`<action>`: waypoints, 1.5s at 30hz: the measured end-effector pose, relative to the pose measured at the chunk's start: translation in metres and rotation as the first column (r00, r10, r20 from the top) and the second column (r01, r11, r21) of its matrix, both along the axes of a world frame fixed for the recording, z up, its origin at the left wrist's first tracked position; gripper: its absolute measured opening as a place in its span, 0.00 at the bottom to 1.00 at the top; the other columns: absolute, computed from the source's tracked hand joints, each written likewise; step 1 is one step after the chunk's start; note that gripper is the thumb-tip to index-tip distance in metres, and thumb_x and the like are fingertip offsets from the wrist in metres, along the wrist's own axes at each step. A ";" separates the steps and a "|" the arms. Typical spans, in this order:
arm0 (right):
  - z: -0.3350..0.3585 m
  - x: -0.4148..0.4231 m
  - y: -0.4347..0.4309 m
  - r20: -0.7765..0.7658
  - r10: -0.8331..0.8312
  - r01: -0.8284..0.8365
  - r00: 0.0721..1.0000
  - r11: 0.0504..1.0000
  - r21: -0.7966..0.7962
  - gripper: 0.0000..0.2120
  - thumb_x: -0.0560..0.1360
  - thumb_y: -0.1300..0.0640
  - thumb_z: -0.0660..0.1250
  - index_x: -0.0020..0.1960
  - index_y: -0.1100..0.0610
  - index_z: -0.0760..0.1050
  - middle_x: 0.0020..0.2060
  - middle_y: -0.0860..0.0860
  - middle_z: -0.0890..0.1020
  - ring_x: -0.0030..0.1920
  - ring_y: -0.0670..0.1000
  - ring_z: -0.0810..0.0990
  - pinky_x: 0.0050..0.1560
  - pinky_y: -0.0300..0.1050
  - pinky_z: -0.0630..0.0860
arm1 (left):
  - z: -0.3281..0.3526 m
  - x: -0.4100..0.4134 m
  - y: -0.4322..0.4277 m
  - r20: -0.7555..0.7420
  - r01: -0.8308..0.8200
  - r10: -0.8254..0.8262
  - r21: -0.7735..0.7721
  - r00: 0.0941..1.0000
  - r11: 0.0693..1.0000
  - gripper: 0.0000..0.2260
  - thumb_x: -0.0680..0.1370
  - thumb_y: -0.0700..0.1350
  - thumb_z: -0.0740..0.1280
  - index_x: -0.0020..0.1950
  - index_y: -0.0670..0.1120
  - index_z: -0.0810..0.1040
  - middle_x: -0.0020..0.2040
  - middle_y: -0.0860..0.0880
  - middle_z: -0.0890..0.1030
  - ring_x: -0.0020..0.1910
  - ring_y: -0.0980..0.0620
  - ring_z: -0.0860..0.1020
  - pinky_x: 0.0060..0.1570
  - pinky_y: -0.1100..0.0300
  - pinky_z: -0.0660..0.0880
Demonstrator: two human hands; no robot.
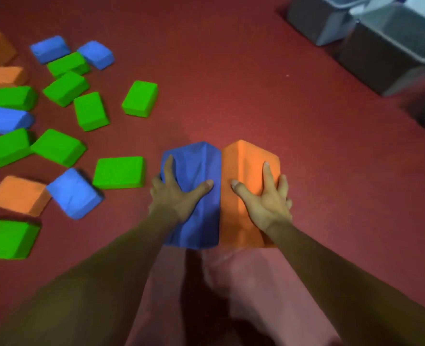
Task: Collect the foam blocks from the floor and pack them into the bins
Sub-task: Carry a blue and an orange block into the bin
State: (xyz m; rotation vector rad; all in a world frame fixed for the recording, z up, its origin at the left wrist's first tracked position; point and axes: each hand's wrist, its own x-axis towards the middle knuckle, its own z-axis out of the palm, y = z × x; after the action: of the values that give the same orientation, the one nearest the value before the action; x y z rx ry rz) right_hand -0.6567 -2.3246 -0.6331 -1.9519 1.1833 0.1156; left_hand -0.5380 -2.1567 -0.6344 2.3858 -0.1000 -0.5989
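Currently the left hand (179,196) is spread over the blue block (196,158), thumb across its top and outer fingers curled over its outer edge; the right hand (266,201) grips the orange block (246,158) the same way, mirrored. Both blocks sit side by side between the hands, touching along one long seam, and seem lifted off the floor (231,96), though blur makes that hard to confirm. The bins (371,63) stand well ahead and to the right of the hands; loose blocks (118,172) lie scattered left of the left hand. The hold probably depends on inward squeeze: if either hand eases, the soft foam could buckle at the seam and one block slip out before reaching the bins
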 end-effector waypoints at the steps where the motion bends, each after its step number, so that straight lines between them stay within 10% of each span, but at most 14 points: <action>1: -0.001 -0.024 -0.027 0.006 -0.028 0.028 1.000 1.000 0.012 0.50 0.64 0.20 0.64 0.78 0.28 0.42 0.82 0.46 0.43 0.78 0.68 0.53 0.76 0.68 0.54 | 0.000 -0.019 -0.031 0.003 0.020 -0.020 0.009 1.000 1.000 0.54 0.62 0.77 0.69 0.79 0.65 0.43 0.77 0.40 0.58 0.77 0.38 0.59 0.74 0.39 0.61; 17: 0.034 -0.406 -0.447 -0.059 -0.544 0.543 0.837 0.839 -0.038 0.50 0.64 0.19 0.63 0.78 0.29 0.42 0.83 0.48 0.43 0.79 0.67 0.53 0.76 0.68 0.53 | 0.024 -0.336 -0.546 -0.034 0.541 -0.541 0.023 0.841 0.840 0.50 0.65 0.77 0.67 0.79 0.69 0.43 0.79 0.41 0.54 0.78 0.36 0.57 0.76 0.41 0.57; 45: -0.027 -0.706 -0.978 0.069 -0.942 0.925 0.329 0.336 0.175 0.55 0.57 0.17 0.60 0.79 0.31 0.45 0.78 0.50 0.53 0.75 0.64 0.62 0.76 0.64 0.59 | -0.027 -0.612 -1.191 -0.144 0.908 -0.899 -0.007 0.413 0.419 0.54 0.57 0.81 0.62 0.77 0.72 0.40 0.81 0.51 0.47 0.79 0.40 0.55 0.74 0.39 0.61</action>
State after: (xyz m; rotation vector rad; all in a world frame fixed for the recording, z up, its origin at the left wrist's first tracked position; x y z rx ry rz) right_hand -1.3625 -3.3030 -0.6600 -0.8536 1.9702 -0.5898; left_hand -1.1503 -3.3478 -0.6619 2.1675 -1.4400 -1.2536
